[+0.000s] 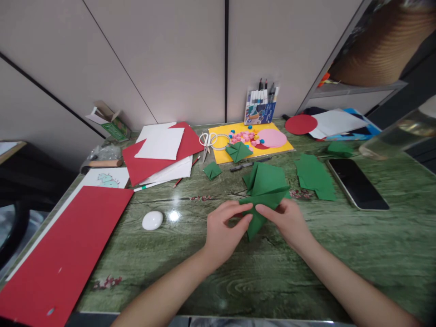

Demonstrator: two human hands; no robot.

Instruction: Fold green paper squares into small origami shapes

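Between my two hands is a piece of folded green paper (267,181), partly opened into layers, its pointed lower end hanging toward me. My left hand (226,229) pinches its left edge between thumb and fingers. On the right side, my right hand (289,222) grips it with the thumb on top and the fingers hidden behind. Just beyond lie a small folded green paper square (212,170) and a larger folded green piece (239,151). Green paper pieces (315,177) are stacked to the right of my hands.
White-handled scissors (206,144) lie by red card and white paper (161,143). A yellow sheet (221,156) bears pink and blue bits. Behind it stands a marker box (260,106). A phone (357,184), a white oval object (152,220) and a long red sheet (64,254) flank my hands.
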